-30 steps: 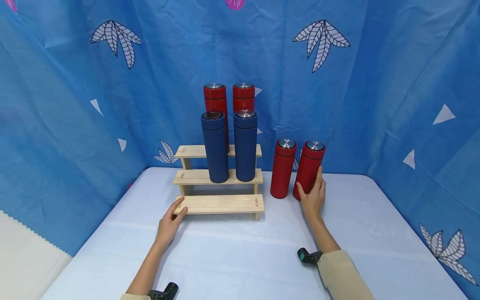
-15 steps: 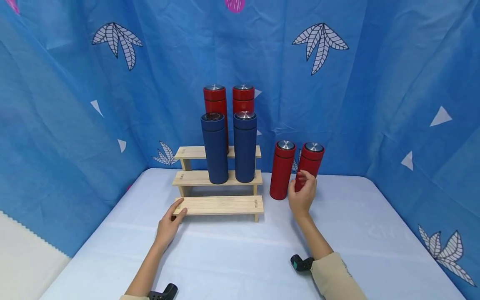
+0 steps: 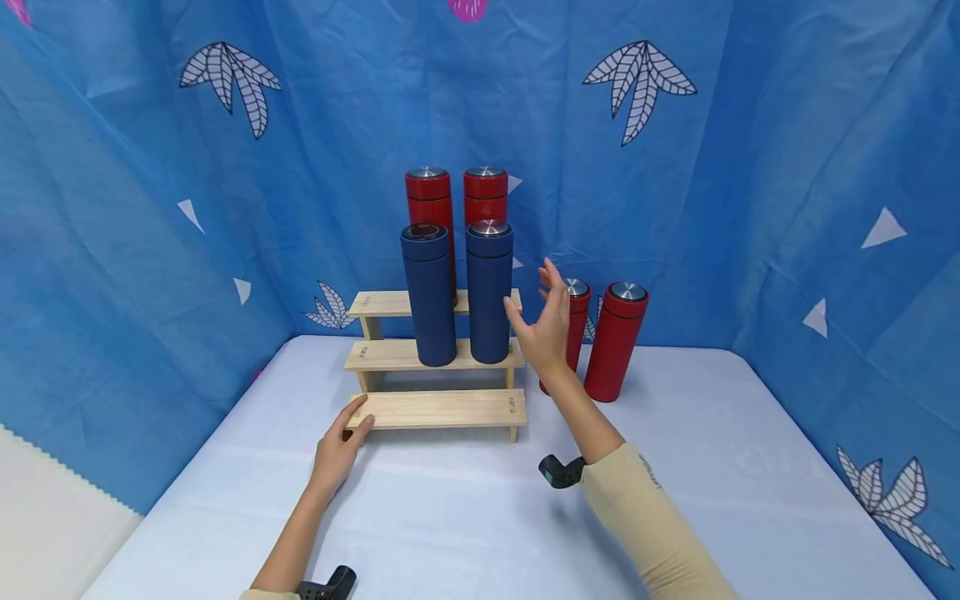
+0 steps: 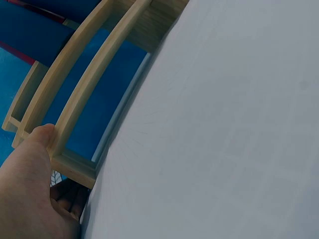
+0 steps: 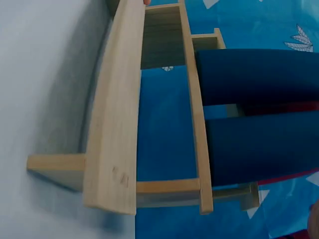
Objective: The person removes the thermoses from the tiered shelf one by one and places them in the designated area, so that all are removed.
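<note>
Left hand [image 3: 337,454] grips tiered wooden stand [image 3: 442,409]; brace it. Your right hand [image 3: 547,335] holds nothing: wrap right blue flask [image 3: 488,292] mid-body.

Blue bottles [image 3: 430,296] partly hide rear red bottles [image 3: 486,198]

A creased blue curtain [image 3: 375,108] rises along the far, left and right sides; dark-outlined white leaf prints [image 3: 641,87] show at far left, far right and low at near right; pale triangles [image 3: 885,228] dot both sides; a pink round print [image 3: 469,9] sits high at the far middle; a white-covered table [image 3: 750,500] spreads below; at near left, beyond the curtain's serrated hem [image 3: 71,467], a cream surface [image 3: 52,525] shows.
</note>
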`<state>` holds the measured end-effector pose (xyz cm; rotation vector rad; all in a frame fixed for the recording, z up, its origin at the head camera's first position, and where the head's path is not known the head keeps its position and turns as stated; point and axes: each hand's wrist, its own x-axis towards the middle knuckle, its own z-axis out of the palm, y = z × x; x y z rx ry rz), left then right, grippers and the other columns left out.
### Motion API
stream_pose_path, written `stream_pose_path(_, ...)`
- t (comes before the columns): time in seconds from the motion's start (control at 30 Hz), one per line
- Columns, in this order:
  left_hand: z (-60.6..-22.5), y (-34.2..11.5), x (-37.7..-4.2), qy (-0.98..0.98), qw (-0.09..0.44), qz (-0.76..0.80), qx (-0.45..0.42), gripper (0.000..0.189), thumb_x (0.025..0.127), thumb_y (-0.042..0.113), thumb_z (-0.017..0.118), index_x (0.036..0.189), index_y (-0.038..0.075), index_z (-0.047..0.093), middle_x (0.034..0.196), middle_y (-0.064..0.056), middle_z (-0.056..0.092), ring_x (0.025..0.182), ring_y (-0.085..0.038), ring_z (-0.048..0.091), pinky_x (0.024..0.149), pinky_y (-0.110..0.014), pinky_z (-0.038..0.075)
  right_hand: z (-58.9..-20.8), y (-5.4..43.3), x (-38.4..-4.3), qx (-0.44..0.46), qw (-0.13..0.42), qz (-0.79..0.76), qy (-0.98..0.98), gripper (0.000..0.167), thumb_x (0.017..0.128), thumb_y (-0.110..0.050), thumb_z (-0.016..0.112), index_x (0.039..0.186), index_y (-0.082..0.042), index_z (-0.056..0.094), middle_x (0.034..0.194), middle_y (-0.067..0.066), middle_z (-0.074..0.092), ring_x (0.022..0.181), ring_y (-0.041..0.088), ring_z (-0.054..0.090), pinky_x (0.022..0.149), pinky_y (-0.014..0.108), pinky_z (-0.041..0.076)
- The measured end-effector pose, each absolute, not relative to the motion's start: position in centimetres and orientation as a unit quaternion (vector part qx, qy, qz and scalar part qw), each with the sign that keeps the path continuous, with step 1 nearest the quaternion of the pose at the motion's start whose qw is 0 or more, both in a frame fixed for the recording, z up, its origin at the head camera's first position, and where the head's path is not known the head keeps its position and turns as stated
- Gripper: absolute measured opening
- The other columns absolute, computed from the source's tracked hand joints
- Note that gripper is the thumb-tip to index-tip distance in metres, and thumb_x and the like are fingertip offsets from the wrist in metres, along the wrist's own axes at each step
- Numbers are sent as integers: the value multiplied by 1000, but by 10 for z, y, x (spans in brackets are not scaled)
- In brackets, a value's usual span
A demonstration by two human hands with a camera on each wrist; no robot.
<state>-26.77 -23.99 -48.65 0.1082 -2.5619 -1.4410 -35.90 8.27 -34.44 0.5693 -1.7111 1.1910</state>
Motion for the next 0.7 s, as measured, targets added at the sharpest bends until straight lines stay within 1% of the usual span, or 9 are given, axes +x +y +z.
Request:
stream_pose_path(0.1, -487, -240, -268, -867, 97, -487, 38, 61, 90, 56, 47, 142, 27, 36, 144, -17, 33, 114, -31, 47, 86, -44, 39, -341, 74, -364, 230, 412, 502, -725, 86, 82, -23, 70, 147, -13, 15, 141, 11, 33, 125, 22, 37, 97, 40, 37)
stream_pose_path(0.2, -487, -240, -268, -866, 101, -488, 37, 60, 89, 56, 47, 141, 27, 37, 144, -16, 34, 113, -30, 48, 85, -44, 40, -344, 69, -368, 225, 359, 506, -751, 97, 81, -27, 72, 149, -19, 4, 145, 11, 27, 126, 24, 38, 97, 43, 37)
stream_pose_path(0.33, -488, -240, -268, -867, 108, -484, 35, 59, 90, 54, 47, 141, 26, 37, 142, -17, 36, 110, -31, 50, 84, -44, 41, -352, 65, -368, 221, 310, 503, -776, 104, 79, -29, 75, 149, -28, -3, 144, 12, 28, 124, 25, 40, 95, 45, 38)
stream_pose_path(0.43, -488, -240, -268, -867, 109, -484, 37, 60, 91, 55, 47, 142, 26, 37, 142, -17, 36, 112, -32, 49, 84, -44, 41, -356, 63, -367, 229, 299, 497, -782, 104, 79, -28, 75, 149, -27, -2, 137, 13, 38, 119, 24, 44, 91, 44, 42)
stream_pose_path(0.5, -487, -240, -268, -867, 107, -486, 38, 60, 90, 55, 47, 142, 27, 37, 143, -16, 36, 113, -31, 48, 85, -44, 40, -357, 62, -366, 237, 304, 491, -781, 101, 79, -27, 74, 149, -23, 1, 132, 14, 42, 115, 24, 47, 88, 43, 44)
stream_pose_path(0.6, -488, -241, -268, -867, 104, -487, 38, 61, 90, 57, 47, 142, 27, 36, 143, -16, 35, 113, -31, 48, 86, -44, 40, -359, 61, -365, 242, 319, 484, -778, 97, 80, -26, 74, 149, -18, 6, 132, 13, 43, 113, 24, 49, 87, 42, 45)
stream_pose_path(0.7, -488, -240, -268, -867, 102, -487, 37, 61, 89, 57, 47, 142, 27, 36, 143, -17, 36, 112, -30, 49, 85, -44, 40, -363, 61, -359, 232, 334, 475, -780, 96, 79, -27, 74, 150, -21, 9, 135, 12, 42, 114, 24, 48, 86, 41, 46)
